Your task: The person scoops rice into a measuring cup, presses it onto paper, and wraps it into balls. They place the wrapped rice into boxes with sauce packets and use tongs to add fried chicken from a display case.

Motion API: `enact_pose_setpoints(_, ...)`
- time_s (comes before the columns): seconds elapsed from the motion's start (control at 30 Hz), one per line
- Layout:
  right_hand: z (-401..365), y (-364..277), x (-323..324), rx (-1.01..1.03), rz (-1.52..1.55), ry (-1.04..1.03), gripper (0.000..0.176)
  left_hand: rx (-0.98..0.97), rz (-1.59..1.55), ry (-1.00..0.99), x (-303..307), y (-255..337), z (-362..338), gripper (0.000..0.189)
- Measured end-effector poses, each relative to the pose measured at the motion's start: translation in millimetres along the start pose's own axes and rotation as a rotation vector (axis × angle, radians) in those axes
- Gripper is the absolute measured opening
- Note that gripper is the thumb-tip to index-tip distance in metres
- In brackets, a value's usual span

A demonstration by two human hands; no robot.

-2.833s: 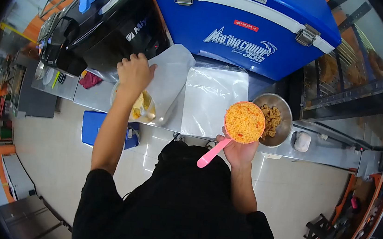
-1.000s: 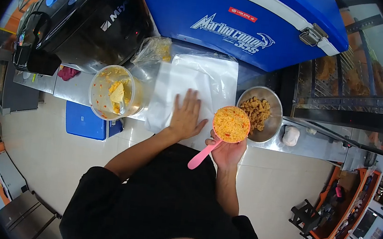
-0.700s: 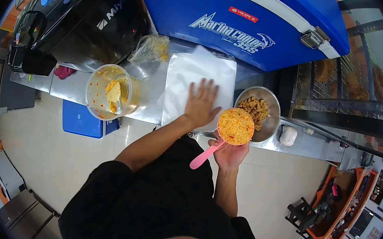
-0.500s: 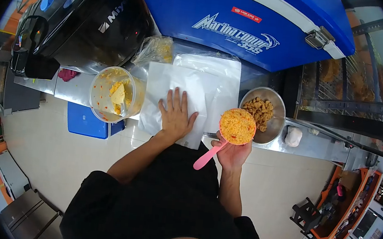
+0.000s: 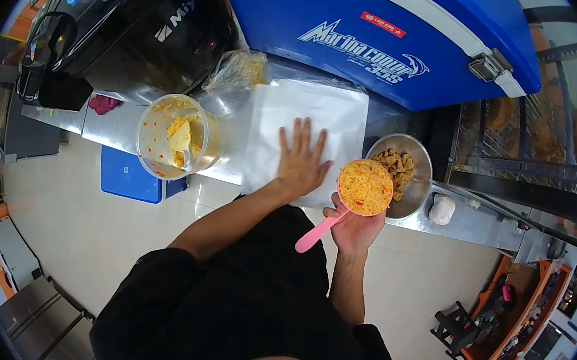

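Observation:
My left hand (image 5: 300, 167) lies flat, fingers spread, on white paper sheets (image 5: 270, 122) stacked on the steel counter. In my right hand (image 5: 357, 233) is a pink scoop (image 5: 313, 237) heaped with orange-yellow rice (image 5: 365, 187), held just right of the paper. Partly behind the scoop stands a metal bowl (image 5: 419, 194) of brown fried pieces (image 5: 395, 164). To the left of the paper, a clear plastic tub (image 5: 145, 130) holds some yellow rice and a pale yellow utensil (image 5: 180, 139).
A large blue cooler box (image 5: 359, 40) stands behind the paper, and a black appliance (image 5: 134, 44) fills the back left. A crumpled plastic bag (image 5: 240, 71) sits between them. Right of the bowl lies a small whitish bundle (image 5: 442, 209). A glass-sided rack (image 5: 526, 128) holds fried food.
My left hand has slid to the right with the top paper, which now lies over the other sheets. My right hand still holds the filled scoop in nearly the same place.

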State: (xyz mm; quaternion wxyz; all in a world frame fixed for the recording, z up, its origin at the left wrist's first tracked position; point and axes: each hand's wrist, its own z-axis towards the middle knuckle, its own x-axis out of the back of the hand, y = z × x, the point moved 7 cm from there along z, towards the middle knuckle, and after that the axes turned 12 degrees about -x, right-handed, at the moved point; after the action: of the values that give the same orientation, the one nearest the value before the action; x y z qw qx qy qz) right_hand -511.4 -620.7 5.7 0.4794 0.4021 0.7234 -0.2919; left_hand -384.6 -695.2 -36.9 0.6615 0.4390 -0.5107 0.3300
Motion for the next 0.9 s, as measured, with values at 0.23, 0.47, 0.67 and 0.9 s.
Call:
enact_pose_setpoints(0.23, 11, -1, -11, 0.036, -0.077, 0.147, 0.061, -0.157, -0.050, -0.006, 25, 11, -30, 0.068)
enact_pose_setpoints(0.47, 33, 9, 3, 0.014, -0.096, 0.099, 0.057, -0.269, -0.188, -0.123, 56, -5, -103, 0.052)
enact_pose_setpoints(0.67, 53, -18, -21, 0.299, -0.689, 0.326, 0.052, -0.345, -0.181, -0.211, 39, -10, -113, 0.047)
enact_pose_setpoints(0.9, 122, 38, -36, 0.662, -2.687, 0.744, 0.062, -0.327, -0.242, -0.199, 37, -16, -115, 0.049)
